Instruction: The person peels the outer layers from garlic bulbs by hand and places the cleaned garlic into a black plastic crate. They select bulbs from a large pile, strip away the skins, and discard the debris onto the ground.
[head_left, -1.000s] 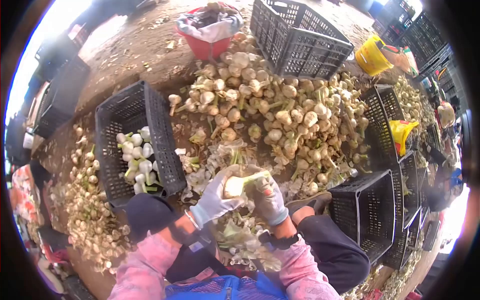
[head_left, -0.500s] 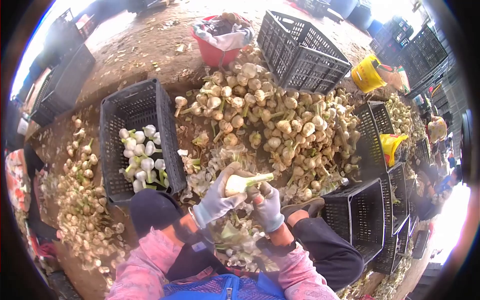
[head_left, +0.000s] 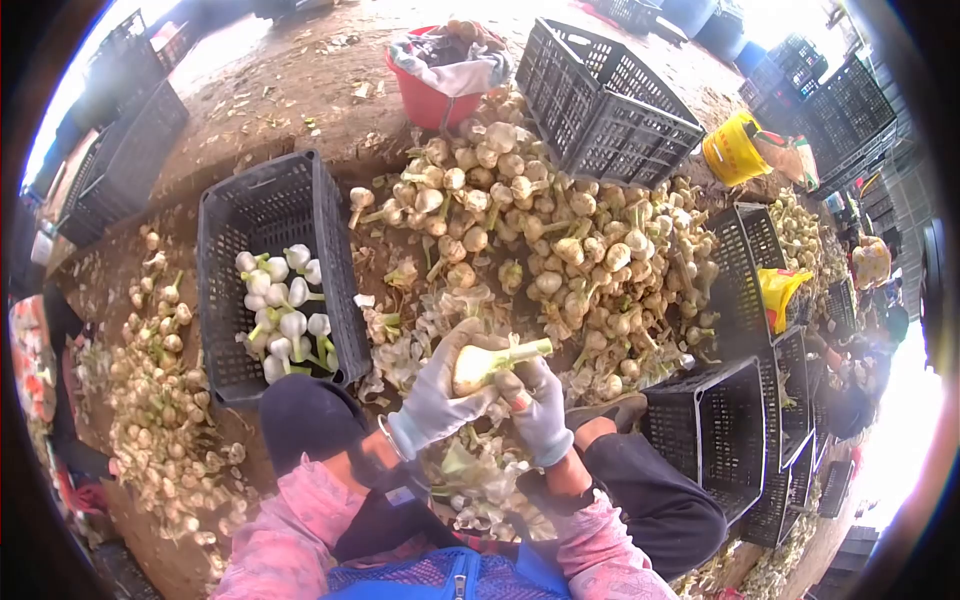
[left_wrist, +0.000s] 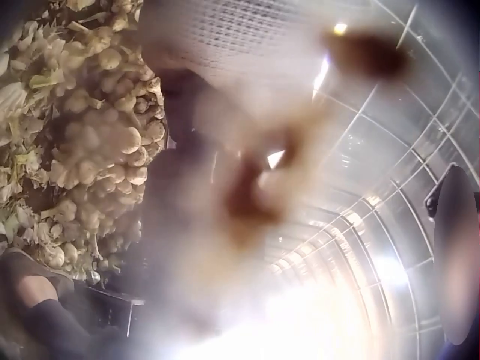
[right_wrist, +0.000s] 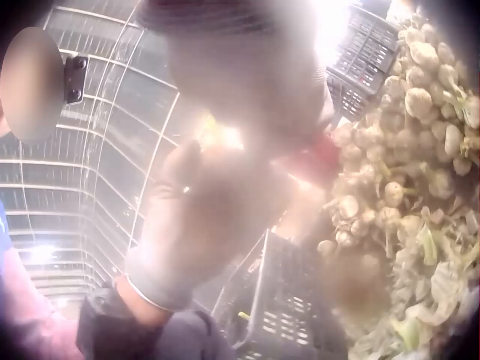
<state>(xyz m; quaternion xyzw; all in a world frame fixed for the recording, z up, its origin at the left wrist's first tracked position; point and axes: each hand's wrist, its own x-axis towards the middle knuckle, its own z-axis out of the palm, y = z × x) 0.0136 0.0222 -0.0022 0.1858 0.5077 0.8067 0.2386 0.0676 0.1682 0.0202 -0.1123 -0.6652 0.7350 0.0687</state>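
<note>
My gloved left hand grips a garlic bulb, fingers around its left side, with the green stem pointing right. On the other side, my gloved right hand has curled fingers and thumb against the bulb's lower right, just under the stem. The right wrist view shows the left hand blurred, and the left wrist view is mostly blur. Loose peeled skins lie below the hands. Cleaner white bulbs lie in a black crate to the left.
A big heap of unpeeled garlic spreads ahead, with more bulbs on the left. A red bucket and a black crate stand behind the heap. Another crate stands beside the right knee; a yellow bag hangs nearby.
The right hand has come down from the stem to the bulb's lower right side. The left hand keeps its hold on the garlic bulb. The head view has shifted slightly.
</note>
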